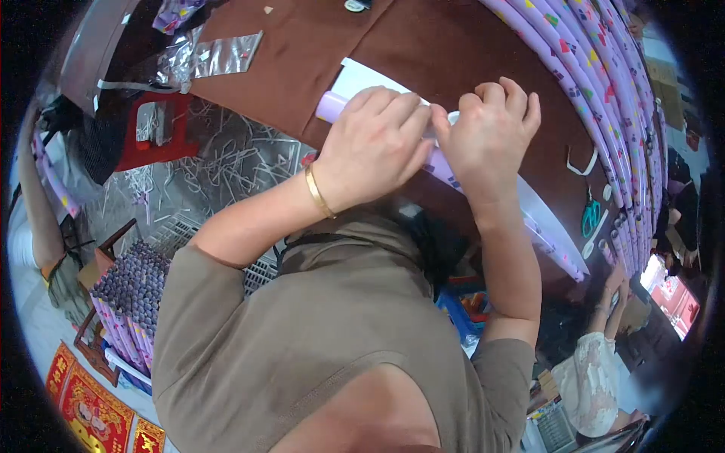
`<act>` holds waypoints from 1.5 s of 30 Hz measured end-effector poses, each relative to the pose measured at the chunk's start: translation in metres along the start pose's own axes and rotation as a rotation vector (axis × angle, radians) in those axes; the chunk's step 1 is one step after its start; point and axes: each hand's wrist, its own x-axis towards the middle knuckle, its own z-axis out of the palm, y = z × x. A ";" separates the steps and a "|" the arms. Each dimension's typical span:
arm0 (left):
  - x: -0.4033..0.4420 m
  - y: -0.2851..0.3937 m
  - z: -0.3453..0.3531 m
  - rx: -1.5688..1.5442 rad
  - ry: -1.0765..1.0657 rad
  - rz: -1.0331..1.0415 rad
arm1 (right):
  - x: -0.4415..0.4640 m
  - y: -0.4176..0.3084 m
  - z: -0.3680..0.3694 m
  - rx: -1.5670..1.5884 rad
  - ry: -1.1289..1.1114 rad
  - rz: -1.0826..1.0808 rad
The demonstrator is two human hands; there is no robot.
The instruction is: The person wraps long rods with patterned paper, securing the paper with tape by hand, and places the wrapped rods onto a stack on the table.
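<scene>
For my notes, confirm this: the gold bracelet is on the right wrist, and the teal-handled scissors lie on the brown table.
Wrong wrist: the head view shows the gold bracelet on the left wrist. The teal-handled scissors do lie on the brown table.

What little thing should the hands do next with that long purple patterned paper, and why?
I'd probably slide the right hand along the long lilac patterned sheet to roll it tighter, while the left hand steadies the other end, because the sheet looks rolled near the left hand but spreads open beyond the right.
</scene>
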 end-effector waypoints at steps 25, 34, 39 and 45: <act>-0.003 -0.004 0.011 0.158 -0.026 0.056 | -0.090 0.102 -0.034 0.051 -0.104 0.252; -0.001 -0.002 0.010 0.172 -0.059 0.048 | -0.092 0.097 -0.018 0.042 -0.100 0.321; -0.001 0.001 0.007 0.170 -0.115 0.017 | -0.092 0.097 -0.011 0.053 -0.069 0.340; 0.000 -0.001 0.010 0.199 -0.071 0.049 | -0.092 0.096 -0.006 0.048 -0.049 0.347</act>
